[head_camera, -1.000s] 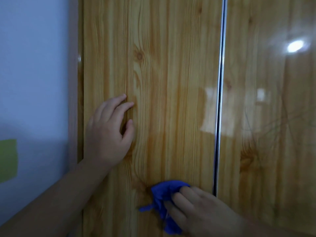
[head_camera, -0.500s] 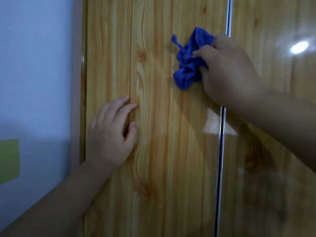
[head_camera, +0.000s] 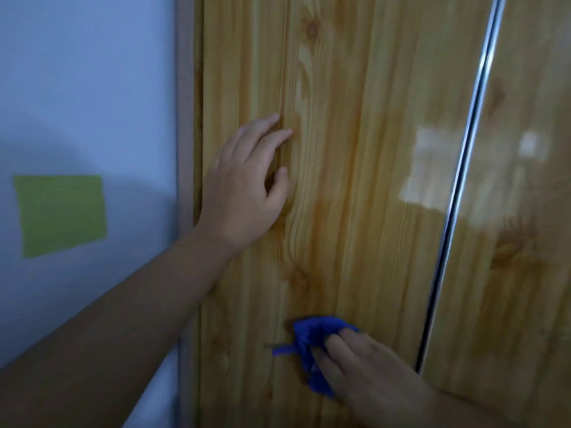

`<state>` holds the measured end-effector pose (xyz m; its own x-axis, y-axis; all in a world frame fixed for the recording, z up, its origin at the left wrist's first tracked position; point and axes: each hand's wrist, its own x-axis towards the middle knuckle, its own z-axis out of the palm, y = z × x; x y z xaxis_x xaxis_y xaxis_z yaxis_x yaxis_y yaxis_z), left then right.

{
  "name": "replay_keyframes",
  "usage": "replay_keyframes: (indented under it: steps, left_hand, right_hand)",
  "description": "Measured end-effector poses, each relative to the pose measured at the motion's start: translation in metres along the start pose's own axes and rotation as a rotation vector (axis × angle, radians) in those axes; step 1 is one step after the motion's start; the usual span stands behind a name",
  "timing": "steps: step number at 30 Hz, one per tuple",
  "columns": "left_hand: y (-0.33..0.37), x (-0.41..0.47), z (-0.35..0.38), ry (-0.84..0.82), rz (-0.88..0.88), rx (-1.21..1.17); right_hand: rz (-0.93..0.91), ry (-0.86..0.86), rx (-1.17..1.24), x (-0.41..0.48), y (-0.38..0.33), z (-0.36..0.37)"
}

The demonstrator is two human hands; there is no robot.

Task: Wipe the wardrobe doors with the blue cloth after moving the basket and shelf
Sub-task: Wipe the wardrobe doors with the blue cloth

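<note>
Blue cloth (head_camera: 309,344) under right hand (head_camera: 367,375), well below left hand (head_camera: 244,186).

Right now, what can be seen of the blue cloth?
The blue cloth is a deep blue, soft-looking fabric, bunched and crumpled rather than spread flat. A thin tail sticks out to its left. The right hand presses it against the wood-grain wardrobe door, low in the view and left of the metal strip. Fingers cover much of it, so its full shape cannot be told.

I see bare door panel (head_camera: 355,180) across centre frame; left hand (head_camera: 244,186) blocks mid-left, metal strip (head_camera: 460,180) bounds the right.
</note>
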<state>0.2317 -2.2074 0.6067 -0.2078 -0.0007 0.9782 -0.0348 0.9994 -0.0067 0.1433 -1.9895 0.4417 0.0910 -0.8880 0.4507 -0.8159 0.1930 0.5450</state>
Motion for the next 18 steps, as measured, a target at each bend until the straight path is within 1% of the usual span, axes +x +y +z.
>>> replay_keyframes:
  steps: [1,3,4,5,7,10,11,12,13,14,16,18]
  left_hand:
    - [-0.003,-0.008,-0.004,0.012,-0.006,-0.015]
    - [-0.011,-0.034,-0.012,0.041,-0.069,-0.054]
    - [-0.015,-0.052,-0.015,0.049,-0.116,-0.079]
    - [-0.018,-0.070,-0.017,0.052,-0.162,-0.096]
    - [-0.022,-0.104,-0.018,0.033,-0.248,-0.099]
    - [-0.023,-0.146,-0.015,-0.036,-0.334,-0.088]
    - [-0.022,-0.156,-0.015,-0.060,-0.358,-0.083]
    - [-0.022,-0.165,-0.014,-0.080,-0.374,-0.075]
    - [-0.021,-0.174,-0.012,-0.092,-0.381,-0.063]
    - [-0.021,-0.182,-0.010,-0.100,-0.382,-0.054]
    - [-0.020,-0.197,-0.007,-0.114,-0.393,-0.055]
    - [-0.021,-0.210,-0.004,-0.132,-0.399,-0.068]
  right_hand:
    - [0.012,0.008,0.038,0.000,-0.003,-0.001]
    - [0.178,0.027,0.276,0.009,-0.006,-0.019]
    - [0.257,0.063,0.346,0.016,-0.005,-0.029]
    - [0.290,0.096,0.393,0.028,-0.003,-0.040]
    - [0.303,0.249,0.433,0.057,0.010,-0.062]
    - [0.257,0.412,0.302,0.106,0.040,-0.103]
    - [0.199,0.451,0.218,0.119,0.046,-0.115]
    - [0.130,0.475,0.055,0.130,0.053,-0.119]
    - [0.098,0.473,-0.059,0.137,0.057,-0.117]
    - [0.119,0.445,-0.108,0.139,0.059,-0.111]
    - [0.240,0.358,-0.049,0.138,0.055,-0.092]
    - [0.265,0.327,-0.004,0.129,0.037,-0.064]
